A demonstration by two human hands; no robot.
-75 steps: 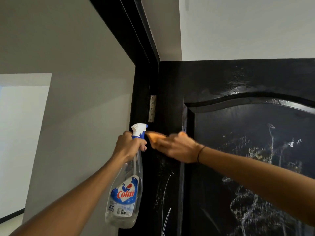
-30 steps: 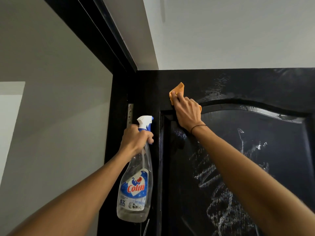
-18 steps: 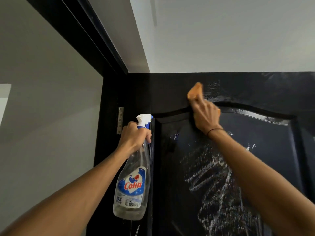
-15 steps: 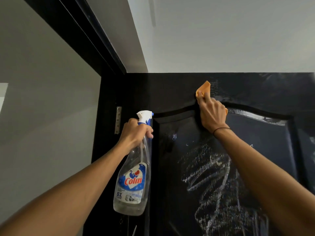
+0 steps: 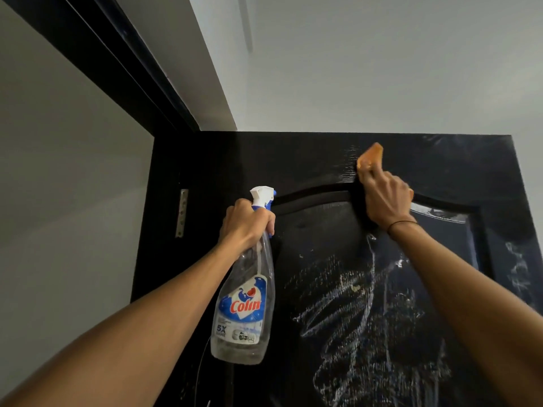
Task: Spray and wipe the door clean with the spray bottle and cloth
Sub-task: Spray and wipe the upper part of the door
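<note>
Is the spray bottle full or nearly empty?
Nearly empty: the spray bottle in the left hand looks clear, with liquid visible only near its base.

Both arms reach up; left hand (image 5: pixel 245 223) curled in a grip, right hand (image 5: pixel 385 198) pressing forward.

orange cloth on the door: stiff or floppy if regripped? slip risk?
The orange cloth is probably floppy: its free corner pokes past the right hand pressing it on the black door. Likely light. The wet-streaked door suggests it slides easily.
</note>
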